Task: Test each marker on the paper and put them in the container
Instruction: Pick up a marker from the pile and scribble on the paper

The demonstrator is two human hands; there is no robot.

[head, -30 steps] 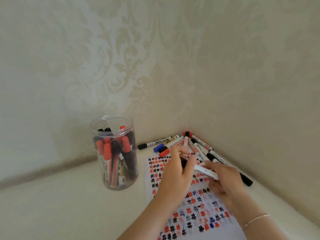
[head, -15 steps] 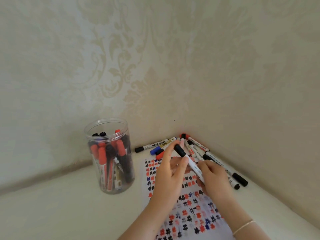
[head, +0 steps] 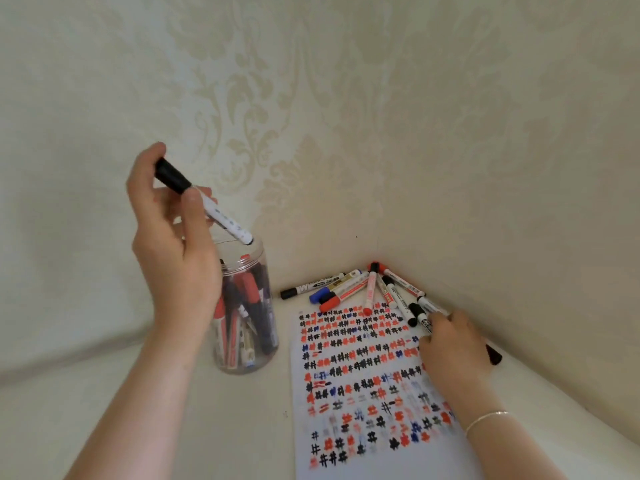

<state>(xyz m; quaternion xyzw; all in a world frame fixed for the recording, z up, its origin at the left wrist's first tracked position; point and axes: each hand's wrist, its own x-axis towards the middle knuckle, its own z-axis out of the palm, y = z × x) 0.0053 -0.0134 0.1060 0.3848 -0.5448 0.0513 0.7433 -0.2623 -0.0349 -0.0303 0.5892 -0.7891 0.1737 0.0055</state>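
Tilting over the mouth of the clear plastic jar (head: 247,317) of markers, the white black-capped marker (head: 204,202) sits pinched in the left hand (head: 173,237), while the right hand (head: 450,344), fingers loosely curled, touches the loose markers (head: 363,289) beside the scribbled white paper (head: 367,393).

Left hand (head: 173,244) lifted marker (head: 204,202) over container (head: 256,327).

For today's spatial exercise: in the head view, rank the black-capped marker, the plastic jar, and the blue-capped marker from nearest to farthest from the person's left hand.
1. Black-capped marker: held in the left hand, above the jar.
2. Plastic jar: just below and right of that hand.
3. Blue-capped marker: lying on the table near the corner, well to the right.
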